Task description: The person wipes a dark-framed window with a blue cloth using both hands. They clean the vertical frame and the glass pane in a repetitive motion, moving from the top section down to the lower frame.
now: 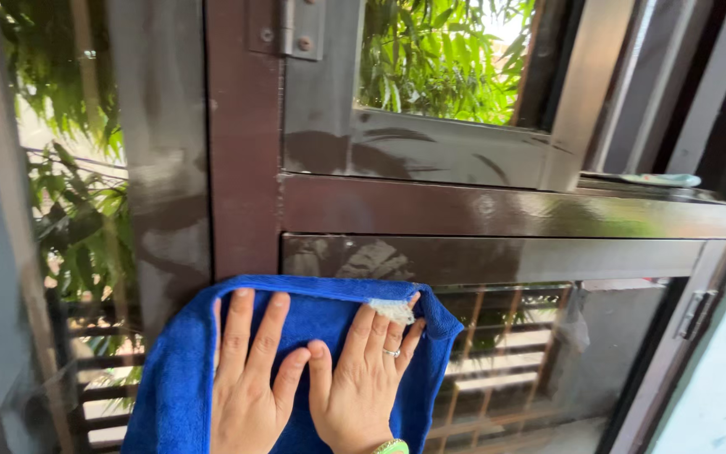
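A bright blue cloth (176, 382) is pressed flat against the dark brown window frame (245, 185) near the bottom of the view. My left hand (247, 378) lies on it with fingers spread and pointing up. My right hand (361, 374) rests beside it, also flat on the cloth, with a ring on one finger and a green band at the wrist. A small white tag shows at the cloth's upper right edge. The cloth covers the frame's lower part and some of the glass pane below.
The horizontal frame bar (506, 210) looks wet and streaked. Above it an open window sash (413, 147) shows green leaves outside. A hinge (300, 29) sits at the top. Another cloth (657, 179) lies on the sill at right. A latch (695, 313) is at lower right.
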